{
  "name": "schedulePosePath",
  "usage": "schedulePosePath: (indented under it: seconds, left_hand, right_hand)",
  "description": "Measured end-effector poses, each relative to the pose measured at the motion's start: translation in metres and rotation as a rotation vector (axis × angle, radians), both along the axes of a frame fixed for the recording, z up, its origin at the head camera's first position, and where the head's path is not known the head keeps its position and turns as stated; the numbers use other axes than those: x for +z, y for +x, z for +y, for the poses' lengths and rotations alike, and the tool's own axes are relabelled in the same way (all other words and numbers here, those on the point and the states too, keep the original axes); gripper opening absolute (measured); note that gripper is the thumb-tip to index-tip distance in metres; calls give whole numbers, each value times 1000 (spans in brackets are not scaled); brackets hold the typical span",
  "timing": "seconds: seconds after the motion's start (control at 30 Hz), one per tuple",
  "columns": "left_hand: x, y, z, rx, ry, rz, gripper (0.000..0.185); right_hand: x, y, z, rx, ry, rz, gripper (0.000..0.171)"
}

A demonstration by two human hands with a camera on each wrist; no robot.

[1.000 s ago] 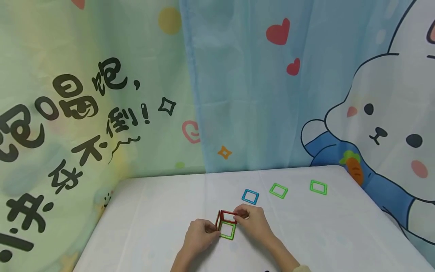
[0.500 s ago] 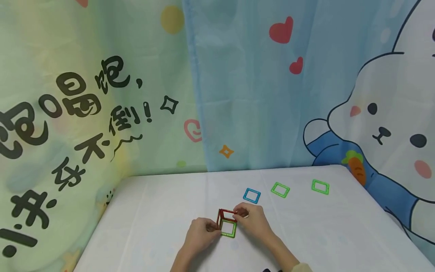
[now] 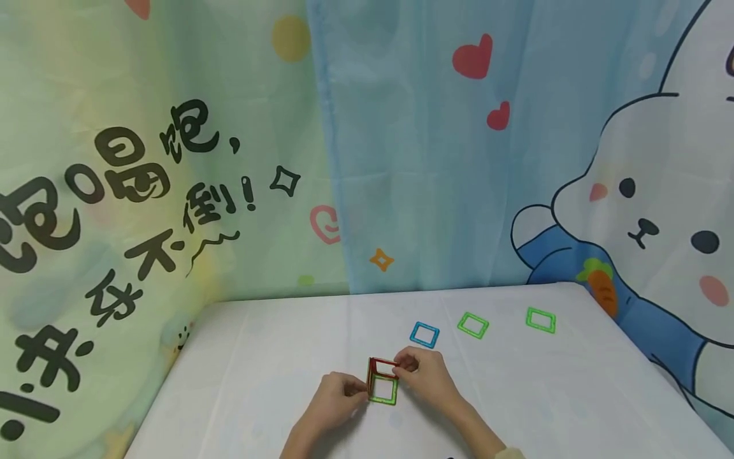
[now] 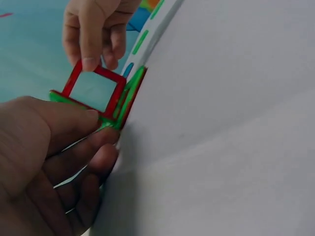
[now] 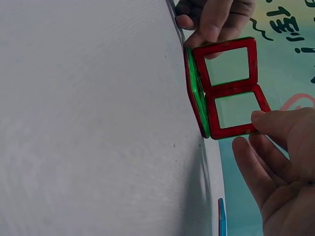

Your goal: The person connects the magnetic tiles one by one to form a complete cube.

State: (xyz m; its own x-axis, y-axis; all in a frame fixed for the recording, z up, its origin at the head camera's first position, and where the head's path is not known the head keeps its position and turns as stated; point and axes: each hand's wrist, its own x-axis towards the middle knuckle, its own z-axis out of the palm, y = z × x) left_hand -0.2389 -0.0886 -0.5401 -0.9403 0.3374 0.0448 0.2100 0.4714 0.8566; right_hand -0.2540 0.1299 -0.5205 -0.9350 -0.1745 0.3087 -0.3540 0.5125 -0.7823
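Observation:
On the white table [image 3: 258, 357] a green square frame [image 3: 383, 400] lies flat, with two red square frames [image 3: 382, 363] standing on its left and far edges. My left hand [image 3: 360, 387] pinches the left red frame near its corner [image 4: 106, 120]. Pinching the far red frame at its right end is my right hand [image 3: 406, 364], its thumb [image 5: 275, 123] on the frame's rim. In the right wrist view the two red frames [image 5: 231, 90] join edge to edge beside the green one [image 5: 197, 103].
A loose blue square frame [image 3: 424, 334] lies just beyond the hands. Two loose green ones [image 3: 473, 325] [image 3: 541, 320] lie further right. Printed curtains hang behind the table and along its left and right sides.
Both hands keep their hold on the red frames. The frames have shifted only slightly, standing a bit more squarely over the green one.

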Motion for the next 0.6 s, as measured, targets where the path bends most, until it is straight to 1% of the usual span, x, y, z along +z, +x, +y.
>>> schedulePosePath:
  seconds: [0.13,0.2,0.3,0.47,0.53,0.6]
  left_hand:
    - [7,0,-6,-14,44,-73,11]
    - [11,-3,-10,-12,48,-91,13]
    - [14,-10,-15,-15,34,-69,15]
    - [17,-26,-18,-10,19,14,16]
    - [19,-32,-15,-6,12,31,18]
    - [21,-37,-12,-9,1,30,21]
  right_hand:
    - [-1,2,0,2,0,-24,16]
    - [0,1,-1,3,10,-33,15]
    - [2,0,-1,6,26,-35,13]
    - [4,-1,-1,6,50,-28,12]
    - [2,-1,0,2,59,-43,13]
    - [0,-1,0,1,69,-58,13]
